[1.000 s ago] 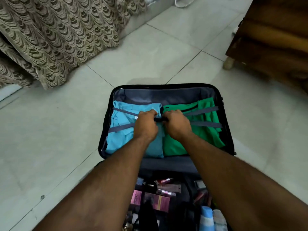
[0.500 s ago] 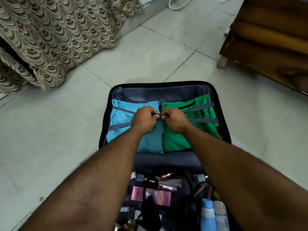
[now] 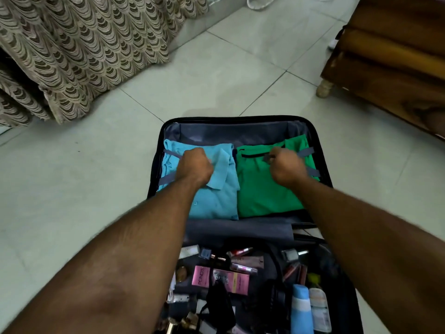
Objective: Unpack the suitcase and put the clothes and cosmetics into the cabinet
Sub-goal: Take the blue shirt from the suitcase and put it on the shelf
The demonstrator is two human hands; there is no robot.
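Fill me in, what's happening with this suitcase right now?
A person is unpacking an open suitcase on the floor. The left hand and right hand each grip one half of the grey straps, held apart over the blue shirt and green shirt. Both shirts lie folded inside. The cosmetics sit in the near half.

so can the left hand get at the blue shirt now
Probably yes. The left hand already rests on the blue shirt, gripping a grey strap end pulled to the side. Both hands hold the strap halves apart, so nothing crosses the shirt's middle.
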